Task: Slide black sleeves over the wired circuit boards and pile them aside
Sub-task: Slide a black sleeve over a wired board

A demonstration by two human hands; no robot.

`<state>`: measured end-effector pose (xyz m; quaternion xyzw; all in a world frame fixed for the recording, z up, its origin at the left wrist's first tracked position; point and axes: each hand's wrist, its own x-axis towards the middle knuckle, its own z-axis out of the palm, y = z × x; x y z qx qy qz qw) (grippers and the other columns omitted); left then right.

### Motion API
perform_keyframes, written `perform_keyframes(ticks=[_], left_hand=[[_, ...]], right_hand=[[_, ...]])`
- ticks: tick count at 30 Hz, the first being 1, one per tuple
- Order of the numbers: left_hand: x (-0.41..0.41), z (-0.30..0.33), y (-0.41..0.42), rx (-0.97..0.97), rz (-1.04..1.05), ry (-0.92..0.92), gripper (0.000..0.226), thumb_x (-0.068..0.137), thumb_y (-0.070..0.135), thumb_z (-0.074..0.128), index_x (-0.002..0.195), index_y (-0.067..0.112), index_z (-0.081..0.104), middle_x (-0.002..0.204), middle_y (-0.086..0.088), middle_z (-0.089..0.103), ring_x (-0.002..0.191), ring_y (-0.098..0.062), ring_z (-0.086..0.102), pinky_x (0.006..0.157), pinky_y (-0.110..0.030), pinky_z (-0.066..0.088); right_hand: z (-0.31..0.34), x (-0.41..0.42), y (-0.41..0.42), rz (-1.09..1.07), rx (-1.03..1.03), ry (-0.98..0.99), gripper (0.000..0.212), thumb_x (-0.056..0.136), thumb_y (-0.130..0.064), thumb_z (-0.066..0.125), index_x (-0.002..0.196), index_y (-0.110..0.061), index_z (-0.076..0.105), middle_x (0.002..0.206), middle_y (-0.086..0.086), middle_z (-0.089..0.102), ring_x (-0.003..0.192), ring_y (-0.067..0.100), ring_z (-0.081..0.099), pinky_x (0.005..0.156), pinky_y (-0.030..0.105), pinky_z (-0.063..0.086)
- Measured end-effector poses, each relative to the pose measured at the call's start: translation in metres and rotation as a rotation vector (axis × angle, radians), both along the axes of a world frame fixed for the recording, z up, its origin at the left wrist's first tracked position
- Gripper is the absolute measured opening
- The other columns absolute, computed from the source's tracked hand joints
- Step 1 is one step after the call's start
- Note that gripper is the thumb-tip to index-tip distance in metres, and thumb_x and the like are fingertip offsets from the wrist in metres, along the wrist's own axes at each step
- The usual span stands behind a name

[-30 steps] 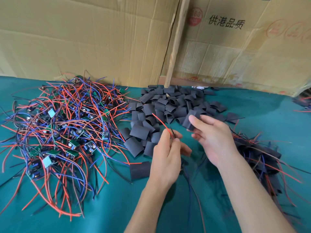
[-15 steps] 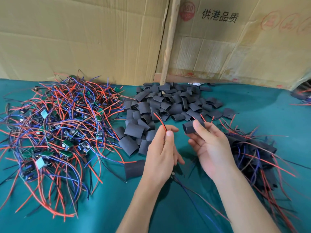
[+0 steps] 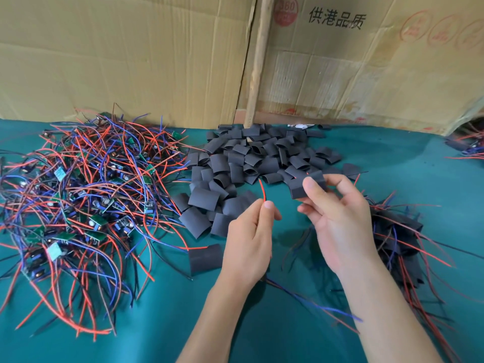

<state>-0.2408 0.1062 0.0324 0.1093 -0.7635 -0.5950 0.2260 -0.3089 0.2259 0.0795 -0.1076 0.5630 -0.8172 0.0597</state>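
Note:
My left hand [image 3: 250,241] pinches a red wire [image 3: 262,190] whose tip sticks up above the fingers; its circuit board is hidden in or below the hand, and more wires trail out underneath. My right hand [image 3: 337,218] holds a black sleeve [image 3: 307,187] between thumb and fingers, a short gap to the right of the wire tip. A heap of loose black sleeves [image 3: 251,163] lies behind both hands. At the left sprawls a tangle of wired circuit boards [image 3: 83,200]. On the right lies a pile of sleeved boards [image 3: 395,237].
Everything rests on a green cloth [image 3: 162,323]. Cardboard boxes [image 3: 131,56] wall off the back. One flat sleeve [image 3: 205,258] lies alone left of my left wrist. A few more wires show at the far right edge [image 3: 468,145].
My right hand lifted the black sleeve from the heap and brought it toward the wire. My left hand kept its pinch on the red wire and shifted slightly.

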Motion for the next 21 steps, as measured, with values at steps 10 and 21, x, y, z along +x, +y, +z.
perform_keyframes(ticks=[10, 21], left_hand=[[-0.001, -0.003, 0.0, -0.142, -0.001, 0.001, 0.022, 0.109, 0.037, 0.041, 0.092, 0.032, 0.055, 0.056, -0.014, 0.047, 0.049, -0.035, 0.049, 0.052, -0.041, 0.044], [-0.003, -0.008, 0.003, -0.251, 0.036, 0.003, 0.022, 0.107, 0.032, 0.045, 0.09, 0.023, 0.056, 0.052, 0.002, 0.043, 0.05, -0.025, 0.041, 0.05, -0.031, 0.035]], right_hand=[[-0.001, 0.0, -0.001, -0.083, 0.079, 0.149, 0.019, 0.085, -0.011, 0.08, 0.08, -0.025, 0.069, 0.082, 0.002, 0.071, 0.073, 0.02, 0.061, 0.063, 0.027, 0.053], [-0.009, 0.005, -0.008, -0.214, 0.302, 0.424, 0.02, 0.087, -0.006, 0.079, 0.088, -0.016, 0.062, 0.082, -0.001, 0.076, 0.065, 0.011, 0.067, 0.065, 0.023, 0.053]])
